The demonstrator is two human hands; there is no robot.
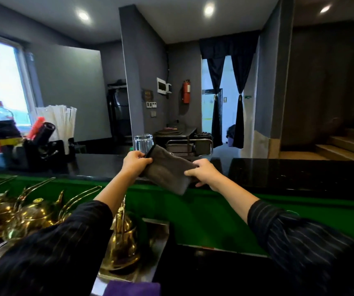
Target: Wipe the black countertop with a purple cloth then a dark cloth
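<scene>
A dark grey cloth [167,169], folded, is held up between both hands just above the near edge of the black countertop [289,174]. My left hand [136,162] grips its upper left corner. My right hand [204,173] pinches its right side. The purple cloth [132,289] lies at the bottom edge of the view, on the lower work surface below my left arm. The counter runs across the middle of the view, glossy and dark.
An upturned clear glass [143,143] stands on the counter just behind the cloth. A black caddy [41,150] with bottles and straws sits at the left. Brass teapots [32,216] crowd the lower left. A green panel [210,212] faces the counter's front.
</scene>
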